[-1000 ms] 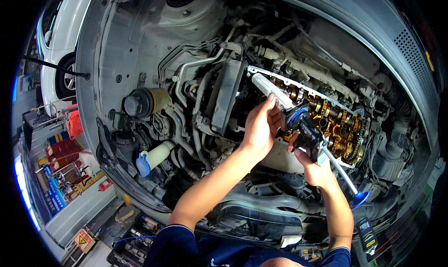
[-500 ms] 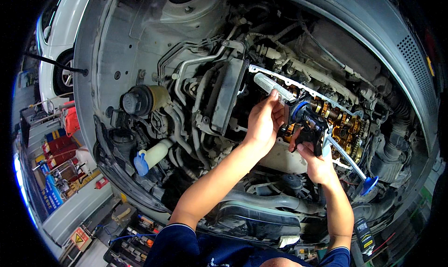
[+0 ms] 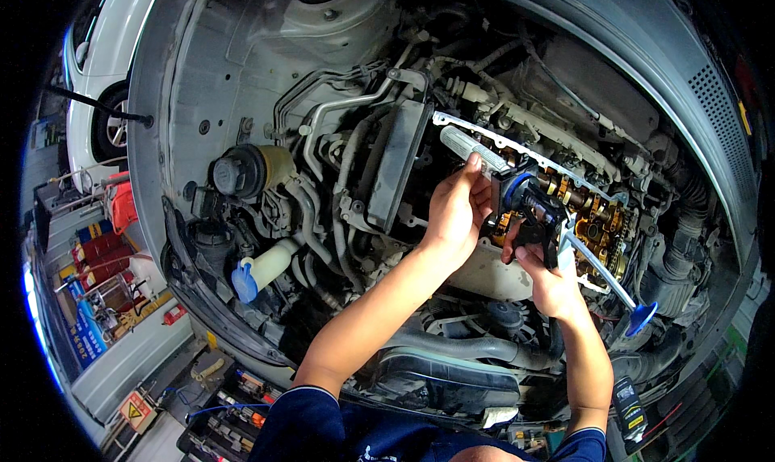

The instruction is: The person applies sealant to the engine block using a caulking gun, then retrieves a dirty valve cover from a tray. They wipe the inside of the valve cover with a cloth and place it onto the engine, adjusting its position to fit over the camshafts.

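Observation:
My right hand is wrapped round the handle of a caulking gun with a black frame and a blue ring. The gun's metal rod points down to the right and ends in a blue disc. At the gun's other end lies a grey-white sealant tube, tilted up to the left. My left hand pinches the tube near the gun, thumb on top; its other fingers are partly hidden. Beneath both hands is an engine with its valve train exposed, golden brown with oil.
A dark rectangular cover stands upright left of the engine opening. Further left are a round-capped reservoir and a filler neck with a blue cap. Hoses surround the opening. A tool tray sits at the lower left, beyond the car's edge.
My hands, the caulking gun and the tube keep almost the same place. The whole view has shifted only very slightly.

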Demonstrator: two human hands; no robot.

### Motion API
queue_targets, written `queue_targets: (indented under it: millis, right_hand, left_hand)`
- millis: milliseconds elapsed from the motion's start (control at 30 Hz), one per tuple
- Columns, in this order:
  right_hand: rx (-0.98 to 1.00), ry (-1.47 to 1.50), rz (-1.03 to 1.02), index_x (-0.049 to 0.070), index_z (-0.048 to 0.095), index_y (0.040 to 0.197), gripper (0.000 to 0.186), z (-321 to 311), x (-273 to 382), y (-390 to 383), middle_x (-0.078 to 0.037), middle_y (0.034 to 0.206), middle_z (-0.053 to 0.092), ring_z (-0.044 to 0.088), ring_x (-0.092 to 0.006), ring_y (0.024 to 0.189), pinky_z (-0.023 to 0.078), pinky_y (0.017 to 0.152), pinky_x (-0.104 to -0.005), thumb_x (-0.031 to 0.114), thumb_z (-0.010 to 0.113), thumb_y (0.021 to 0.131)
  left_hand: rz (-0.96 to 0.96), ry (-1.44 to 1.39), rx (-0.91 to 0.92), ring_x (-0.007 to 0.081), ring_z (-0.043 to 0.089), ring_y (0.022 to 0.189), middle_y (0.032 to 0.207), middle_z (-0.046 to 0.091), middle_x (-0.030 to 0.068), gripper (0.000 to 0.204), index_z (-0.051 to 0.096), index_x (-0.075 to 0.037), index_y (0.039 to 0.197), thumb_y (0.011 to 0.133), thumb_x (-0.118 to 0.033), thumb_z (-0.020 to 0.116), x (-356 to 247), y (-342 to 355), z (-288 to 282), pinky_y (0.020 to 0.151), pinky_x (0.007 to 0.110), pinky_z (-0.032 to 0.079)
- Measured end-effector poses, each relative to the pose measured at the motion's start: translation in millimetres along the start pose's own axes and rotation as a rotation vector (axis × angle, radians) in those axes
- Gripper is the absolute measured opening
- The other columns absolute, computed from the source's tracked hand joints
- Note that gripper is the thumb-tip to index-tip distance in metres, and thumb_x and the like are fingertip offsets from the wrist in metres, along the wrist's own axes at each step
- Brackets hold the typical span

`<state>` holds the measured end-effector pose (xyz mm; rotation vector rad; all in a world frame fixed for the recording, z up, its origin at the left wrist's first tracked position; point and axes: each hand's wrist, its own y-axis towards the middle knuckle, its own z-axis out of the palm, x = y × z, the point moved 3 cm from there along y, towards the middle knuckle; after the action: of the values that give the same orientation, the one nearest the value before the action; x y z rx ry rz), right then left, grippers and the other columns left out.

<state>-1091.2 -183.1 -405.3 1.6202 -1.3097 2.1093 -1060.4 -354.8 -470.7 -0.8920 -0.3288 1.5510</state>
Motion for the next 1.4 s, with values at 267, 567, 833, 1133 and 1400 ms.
queue_targets:
  millis: [267, 567, 833, 1133, 1400]
  right_hand:
    - [0.029, -0.096, -0.025, 0.001, 0.059, 0.123, 0.022, 7, 17, 1, -0.005, 0.1, 0.063, 0.061, -0.0157, 0.094, 0.051, 0.09, -0.0343, 0.001, 0.058, 0.101]
    - [-0.014, -0.177, 0.021, 0.0, 0.059, 0.12, 0.024, 17, 41, -2, -0.005, 0.099, 0.063, 0.06, -0.0154, 0.093, 0.051, 0.088, -0.0335, -0.002, 0.054, 0.098]
    - [-0.044, -0.248, 0.059, 0.0, 0.061, 0.117, 0.024, 22, 58, -2, -0.006, 0.096, 0.065, 0.061, -0.016, 0.091, 0.05, 0.087, -0.0316, -0.004, 0.054, 0.095]
    - [-0.084, -0.197, 0.028, 0.0, 0.067, 0.125, 0.023, 21, 40, -6, -0.007, 0.104, 0.072, 0.066, -0.0167, 0.098, 0.054, 0.091, -0.0337, 0.006, 0.061, 0.104]
    - [-0.106, -0.178, 0.049, 0.002, 0.071, 0.123, 0.021, 15, 26, -9, -0.006, 0.108, 0.075, 0.068, -0.0173, 0.101, 0.055, 0.094, -0.0365, 0.012, 0.066, 0.105]
  left_hand:
    - [-0.038, -0.059, -0.011, 0.0087, 0.062, 0.081, 0.088, 0.063, -0.0028, 0.026, 0.064, -0.014, 0.102, 0.109, -0.038, 0.068, -3, 0, 2, 0.07, 0.025, 0.049]
    - [-0.047, -0.056, 0.043, 0.0181, 0.074, 0.099, 0.113, 0.077, 0.009, 0.042, 0.067, -0.003, 0.127, 0.112, -0.041, 0.058, -5, 2, -5, 0.091, 0.035, 0.058]
    - [-0.048, -0.099, 0.103, 0.0132, 0.068, 0.076, 0.088, 0.072, 0.0019, 0.038, 0.07, -0.007, 0.113, 0.11, -0.044, 0.062, -10, 0, -2, 0.071, 0.029, 0.055]
    - [-0.03, -0.096, 0.042, 0.0144, 0.069, 0.081, 0.093, 0.074, 0.0037, 0.04, 0.07, -0.006, 0.114, 0.109, -0.045, 0.064, -12, -5, 8, 0.077, 0.032, 0.056]
    - [-0.039, -0.044, 0.02, 0.0112, 0.067, 0.087, 0.092, 0.066, 0.0022, 0.038, 0.062, -0.005, 0.107, 0.109, -0.042, 0.067, -15, -10, 8, 0.081, 0.028, 0.056]
